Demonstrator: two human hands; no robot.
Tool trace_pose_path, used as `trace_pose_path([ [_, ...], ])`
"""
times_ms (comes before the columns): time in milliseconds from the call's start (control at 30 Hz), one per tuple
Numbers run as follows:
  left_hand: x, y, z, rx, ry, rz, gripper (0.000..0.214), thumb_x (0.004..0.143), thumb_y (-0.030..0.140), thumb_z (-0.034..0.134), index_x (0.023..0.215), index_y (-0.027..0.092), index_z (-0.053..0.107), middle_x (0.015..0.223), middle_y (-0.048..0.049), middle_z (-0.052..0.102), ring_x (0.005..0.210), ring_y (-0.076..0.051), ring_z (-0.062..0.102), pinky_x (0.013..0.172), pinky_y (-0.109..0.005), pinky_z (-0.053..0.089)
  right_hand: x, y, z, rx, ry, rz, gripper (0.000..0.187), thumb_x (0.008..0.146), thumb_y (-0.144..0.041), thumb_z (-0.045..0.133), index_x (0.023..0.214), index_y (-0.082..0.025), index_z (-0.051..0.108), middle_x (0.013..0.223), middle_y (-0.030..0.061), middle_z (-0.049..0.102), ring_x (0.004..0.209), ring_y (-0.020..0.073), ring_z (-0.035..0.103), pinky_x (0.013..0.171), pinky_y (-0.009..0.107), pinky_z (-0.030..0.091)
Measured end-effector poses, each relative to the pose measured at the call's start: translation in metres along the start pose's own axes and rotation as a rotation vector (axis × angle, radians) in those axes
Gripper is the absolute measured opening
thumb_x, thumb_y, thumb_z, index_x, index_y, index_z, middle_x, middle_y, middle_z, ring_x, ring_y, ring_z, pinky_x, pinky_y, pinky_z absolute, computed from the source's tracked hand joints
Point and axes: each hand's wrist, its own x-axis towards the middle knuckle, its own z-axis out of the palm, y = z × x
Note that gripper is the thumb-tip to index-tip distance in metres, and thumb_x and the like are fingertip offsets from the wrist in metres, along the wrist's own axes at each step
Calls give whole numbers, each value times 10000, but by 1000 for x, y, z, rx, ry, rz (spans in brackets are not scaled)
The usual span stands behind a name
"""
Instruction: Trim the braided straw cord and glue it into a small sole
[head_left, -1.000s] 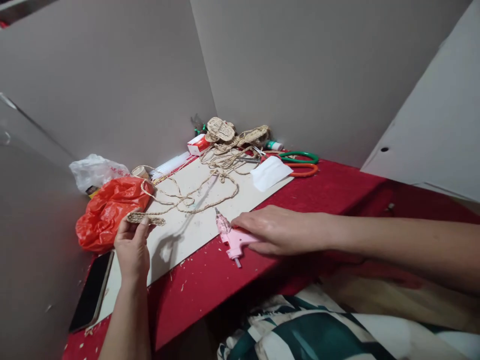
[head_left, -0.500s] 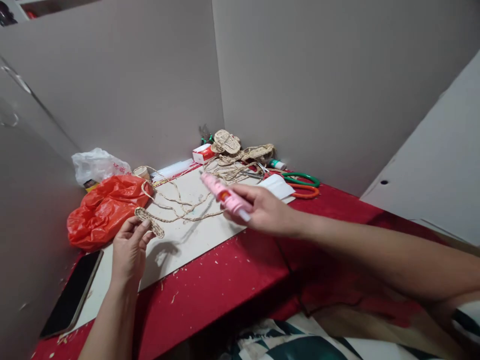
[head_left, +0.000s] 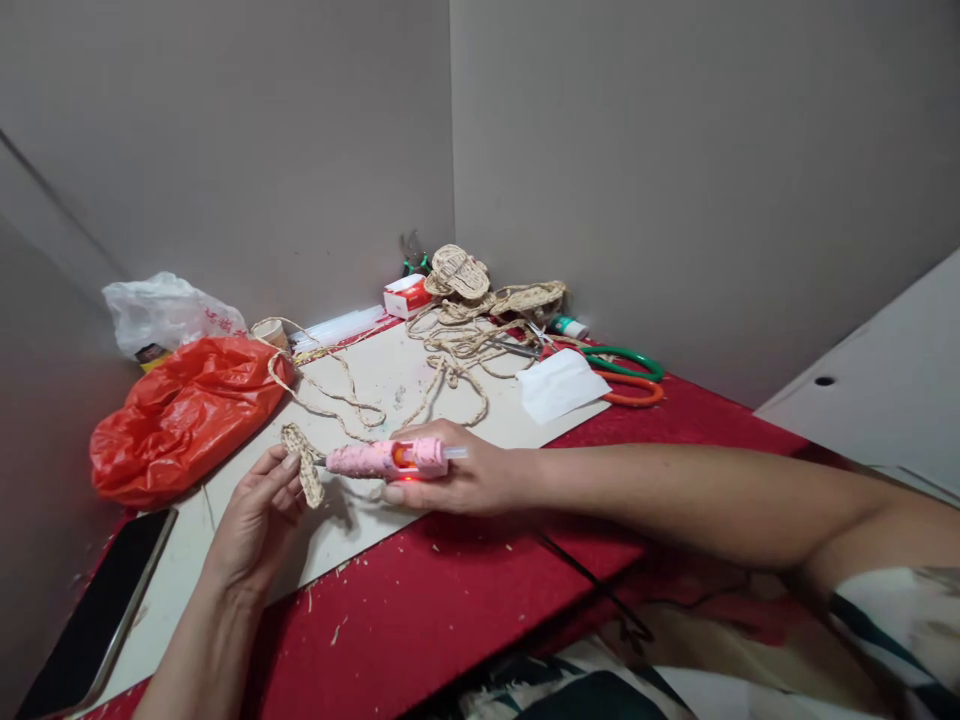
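Observation:
Pinched in my left hand (head_left: 262,500) is a small flat piece of coiled straw braid (head_left: 304,465), tilted up above the white board (head_left: 352,535). My right hand (head_left: 457,470) is wrapped round a pink hot glue gun (head_left: 386,458), which lies level with a clear glue stick (head_left: 456,453) poking from its back end and an orange glow in its body. The nozzle is at the right edge of the straw piece; whether it touches cannot be made out. Loose straw cord (head_left: 330,412) trails over the board behind the hands.
An orange plastic bag (head_left: 191,420) and a phone (head_left: 105,610) lie at left. At the back are a straw cord heap (head_left: 472,340), a small red-and-white box (head_left: 406,297), scissors with green and orange handles (head_left: 630,375) and white paper (head_left: 562,385). A black cable (head_left: 592,580) hangs over the red table edge.
My right hand has brought the glue gun left and down, so its nozzle is now at the straw piece. My left hand has turned that piece more upright. The view has shifted slightly.

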Motion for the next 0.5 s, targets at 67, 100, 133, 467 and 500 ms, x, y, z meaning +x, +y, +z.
trace_pose_path([
  [67,0,-1,0,-15,-2,-17,281,625,177,828,824,125,637,653,36,570,457,-21,441,436,-112,425,-3,6,2,-48,31,-24,248,909,-326,504,863,-111,619,719,-4,504,624,82,442,625,203,403],
  [100,0,-1,0,-21,-2,-24,272,631,173,824,820,124,635,633,44,549,452,-20,428,442,-115,430,-4,7,3,-67,44,-26,263,908,-335,504,804,-114,602,694,-7,482,610,82,424,606,207,394],
  [133,0,-1,0,-24,-1,-35,264,635,170,821,815,125,633,617,50,530,448,-20,422,452,-121,441,-4,7,3,-80,53,-21,280,909,-344,501,763,-120,583,678,-8,469,604,83,416,599,210,389],
  [467,2,-5,-1,-38,-9,-68,261,629,162,821,817,131,643,615,51,507,450,-23,399,430,-124,415,0,7,8,-170,52,39,301,935,-402,468,836,-146,594,664,-6,483,612,95,417,601,215,380],
  [500,2,-5,-1,-39,-12,-68,256,632,167,820,812,131,640,593,56,486,445,-24,390,427,-127,413,0,7,9,-173,62,32,301,934,-398,471,849,-140,600,666,-8,480,604,92,414,598,215,378],
])
